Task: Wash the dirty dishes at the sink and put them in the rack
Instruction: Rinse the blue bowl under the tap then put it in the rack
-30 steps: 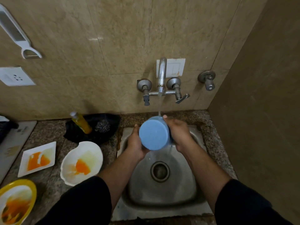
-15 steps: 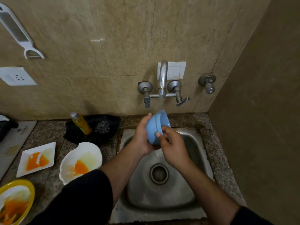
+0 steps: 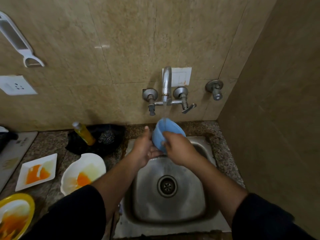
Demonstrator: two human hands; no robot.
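Blue bowl [image 3: 159, 135] under the running tap [image 3: 166, 84], gripped in both my hands.
It tilts over the back of the sink [image 3: 173, 210], plain pale blue, water falling inside; my left hand [image 3: 144, 149] cups it from below, my right hand [image 3: 178, 149] curls over the near rim. On the bench [image 3: 52, 141] to the left sit a white bowl [image 3: 90, 163], square plate [image 3: 50, 161] and yellow plate [image 3: 29, 203], all smeared orange.

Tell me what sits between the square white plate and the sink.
A round white dish with orange residue, on the counter, as the head view shows.
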